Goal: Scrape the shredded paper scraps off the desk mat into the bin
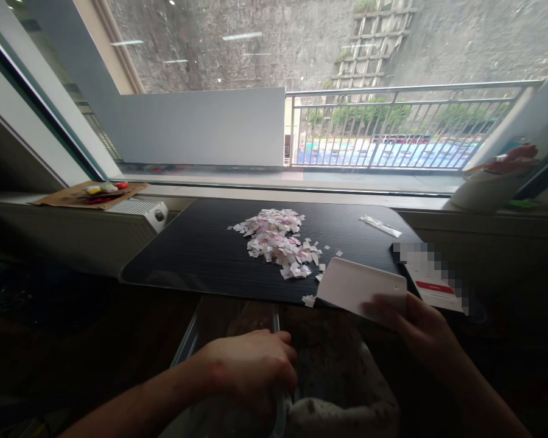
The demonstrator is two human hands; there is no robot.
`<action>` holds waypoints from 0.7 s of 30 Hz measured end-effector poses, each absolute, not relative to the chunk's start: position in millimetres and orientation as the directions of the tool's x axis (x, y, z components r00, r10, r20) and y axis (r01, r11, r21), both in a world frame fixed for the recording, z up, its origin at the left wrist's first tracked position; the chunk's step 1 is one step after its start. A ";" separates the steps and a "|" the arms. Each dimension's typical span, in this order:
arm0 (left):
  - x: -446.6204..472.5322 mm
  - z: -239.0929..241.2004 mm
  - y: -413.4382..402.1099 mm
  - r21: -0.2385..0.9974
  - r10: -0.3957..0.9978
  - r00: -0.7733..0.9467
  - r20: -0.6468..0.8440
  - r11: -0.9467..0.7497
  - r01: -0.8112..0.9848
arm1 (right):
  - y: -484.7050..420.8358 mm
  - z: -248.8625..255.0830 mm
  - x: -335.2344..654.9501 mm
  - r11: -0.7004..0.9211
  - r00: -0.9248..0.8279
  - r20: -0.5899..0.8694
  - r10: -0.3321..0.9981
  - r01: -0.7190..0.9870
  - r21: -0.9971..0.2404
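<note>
A heap of small pink and white paper scraps [277, 240] lies on a black table [201, 249] by the window. My right hand [415, 331] is closed on a flat white plastic scraper [360, 286], whose far edge rests on the table near the scraps. A few loose scraps [309, 300] sit at the table's near edge. My left hand [251, 368] is below the table edge, fingers curled over the rim of a clear container [196, 340] held under the edge.
A small clear packet [380, 225] lies at the table's back right, and a white and red card [432, 283] at the right edge. Cardboard with small items [89, 193] sits on the sill at left above a white heater [139, 210]. A white pot [481, 188] stands at right.
</note>
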State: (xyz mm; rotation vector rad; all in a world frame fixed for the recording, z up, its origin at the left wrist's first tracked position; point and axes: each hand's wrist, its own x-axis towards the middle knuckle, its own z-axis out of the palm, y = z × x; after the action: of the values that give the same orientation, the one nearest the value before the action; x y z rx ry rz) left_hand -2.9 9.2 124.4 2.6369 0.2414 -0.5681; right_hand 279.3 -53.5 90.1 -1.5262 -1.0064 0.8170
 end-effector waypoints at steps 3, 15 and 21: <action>-2.9 124.0 10.5 0.377 0.079 0.908 -0.412 -0.893 0.248 | -53.0 89.4 278.0 -0.065 0.391 -0.016 0.920 0.113 -0.992; -3.5 123.5 7.9 0.377 0.091 0.918 -0.385 -0.893 0.246 | -49.2 96.4 265.0 -0.057 0.305 -0.002 0.952 0.173 -0.983; -0.9 123.0 5.7 0.363 0.088 0.912 -0.400 -0.899 0.246 | -55.5 97.3 284.1 -0.041 0.468 0.093 0.879 0.269 -0.962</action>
State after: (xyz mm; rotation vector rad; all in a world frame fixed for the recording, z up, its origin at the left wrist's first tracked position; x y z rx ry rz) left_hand -0.9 5.7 123.0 2.6612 0.2431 -0.5303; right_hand 284.1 -55.5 97.3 -1.5780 -1.0265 0.6702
